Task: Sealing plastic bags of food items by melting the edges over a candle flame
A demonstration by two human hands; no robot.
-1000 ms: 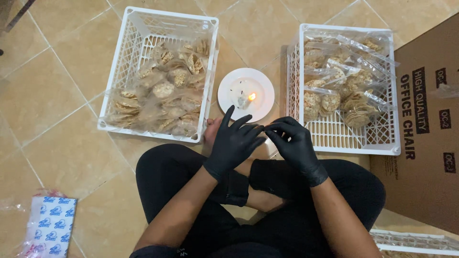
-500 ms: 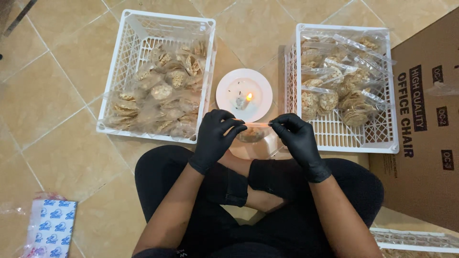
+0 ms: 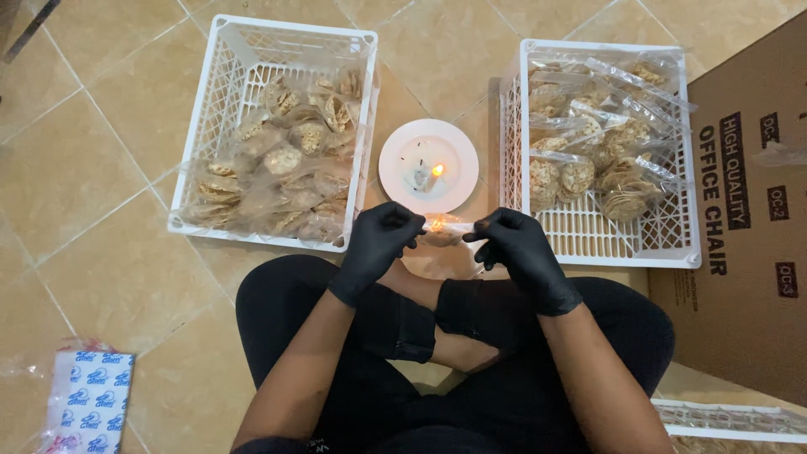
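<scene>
Stretching taut between both gloved hands: a clear, cracker-filled bag [image 3: 444, 225].

Hidden, cropped or unclear parts of the scene

The clear packet [image 3: 447, 225] stretched between the gloved left hand [image 3: 380, 240] and right hand [image 3: 513, 244] is mostly covered by their fingers, its contents too blurred to tell. The cardboard box [image 3: 748, 210], a third white crate [image 3: 731, 420] and the printed packet [image 3: 84, 403] are cut off by the picture's edges.

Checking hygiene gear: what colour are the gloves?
Black, on both the left hand and right hand; head view.
</scene>
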